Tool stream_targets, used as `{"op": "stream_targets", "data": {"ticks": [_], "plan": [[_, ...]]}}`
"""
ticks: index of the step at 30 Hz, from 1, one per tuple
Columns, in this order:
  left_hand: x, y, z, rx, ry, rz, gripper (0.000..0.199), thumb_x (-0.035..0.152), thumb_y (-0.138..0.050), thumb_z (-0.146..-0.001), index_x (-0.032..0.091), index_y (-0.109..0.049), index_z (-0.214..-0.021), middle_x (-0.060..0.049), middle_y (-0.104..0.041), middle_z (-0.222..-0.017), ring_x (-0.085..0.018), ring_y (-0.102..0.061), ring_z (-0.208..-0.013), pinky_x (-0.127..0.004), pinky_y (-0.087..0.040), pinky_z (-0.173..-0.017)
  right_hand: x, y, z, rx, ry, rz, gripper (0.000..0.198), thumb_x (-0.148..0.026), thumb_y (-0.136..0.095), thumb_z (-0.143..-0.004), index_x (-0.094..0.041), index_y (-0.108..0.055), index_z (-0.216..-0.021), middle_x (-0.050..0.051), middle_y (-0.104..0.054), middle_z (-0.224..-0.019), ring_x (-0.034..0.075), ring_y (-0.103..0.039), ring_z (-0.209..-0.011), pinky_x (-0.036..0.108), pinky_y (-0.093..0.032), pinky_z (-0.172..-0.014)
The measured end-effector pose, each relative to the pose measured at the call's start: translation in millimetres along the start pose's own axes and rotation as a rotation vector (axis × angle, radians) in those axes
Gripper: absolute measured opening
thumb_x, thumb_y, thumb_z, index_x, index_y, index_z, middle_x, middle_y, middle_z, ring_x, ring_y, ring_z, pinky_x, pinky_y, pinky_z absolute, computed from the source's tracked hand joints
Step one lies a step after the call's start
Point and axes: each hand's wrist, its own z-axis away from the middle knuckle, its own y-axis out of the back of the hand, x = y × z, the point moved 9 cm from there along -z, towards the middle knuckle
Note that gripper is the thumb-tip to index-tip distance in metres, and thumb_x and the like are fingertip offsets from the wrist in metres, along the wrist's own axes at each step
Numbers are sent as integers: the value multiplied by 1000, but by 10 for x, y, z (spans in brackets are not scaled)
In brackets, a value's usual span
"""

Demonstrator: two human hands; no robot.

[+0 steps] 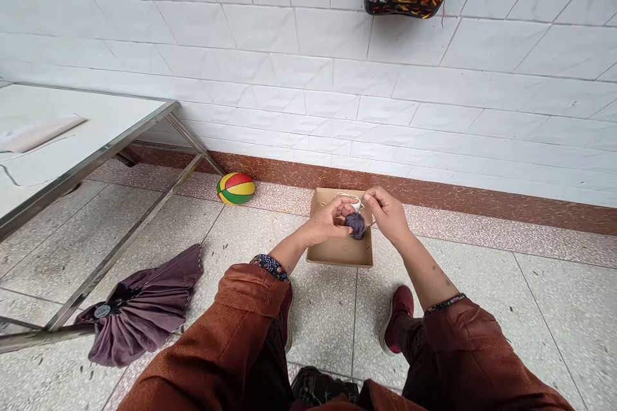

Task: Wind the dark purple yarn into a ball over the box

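Two hands hold a little purple yarn ball (355, 226) over a box (340, 257).
The left fingers (340, 207) curl around the side of the yarn ball, and the right fingers (372, 198), just beside and a bit higher, pinch a thin strand (358, 207) near it. The box is under all the fingers, with something white (356, 205) behind them. If the left fingers get too loose, the yarn ball could fall and unroll. If the right fingers tug too hard, the strand could knot.
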Motion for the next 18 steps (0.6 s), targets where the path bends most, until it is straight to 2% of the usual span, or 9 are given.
{"op": "stream_targets", "data": {"ticks": [2,4,7,11,14,18], "plan": [[51,-49,-1,-15,-34,94,61,20,-82,-67,25,-60,-124,-5,-61,-107,-17,-60,-98,-32,-48,-87,153,-83,7,-47,-43,68,23,-38,-48,-100,-23,-61,-87,1,-64,-80,18,-58,-72,29,-42,-69],[92,17,-20,59,-74,218,60,24,-83,-68,25,-60,-123,-5,-63,-109,-17,-61,-98,-32,-48,-88,247,-231,42,-136,-75,153,20,-33,-48,-100,-23,-63,-91,2,-66,-81,19,-59,-73,29,-42,-67],[83,251,-40,253,-104,339,56,26,-82,-69,24,-59,-120,-4,-63,-108,-16,-61,-97,-31,-49,-86,214,-500,137,-283,-39,253,17,-29,-48,-100,-24,-65,-98,4,-70,-90,21,-63,-79,29,-42,-69],[-19,610,0,516,-66,263,52,24,-80,-66,22,-57,-112,-2,-61,-101,-15,-60,-91,-29,-50,-80,-63,-771,286,-440,126,260,19,-30,-48,-103,-23,-64,-97,5,-70,-94,19,-63,-80,29,-43,-72],[-88,745,24,586,-23,129,54,24,-79,-64,21,-55,-112,-1,-60,-99,-15,-59,-89,-30,-49,-80,-314,-760,322,-471,225,183,21,-32,-47,-103,-23,-63,-94,4,-69,-91,19,-62,-80,29,-44,-73],[-106,730,22,560,-21,-26,58,23,-79,-63,20,-55,-115,-1,-58,-98,-14,-58,-87,-31,-46,-84,-562,-505,232,-389,262,31,25,-35,-46,-103,-23,-63,-88,3,-67,-83,18,-61,-78,30,-46,-74]]}}
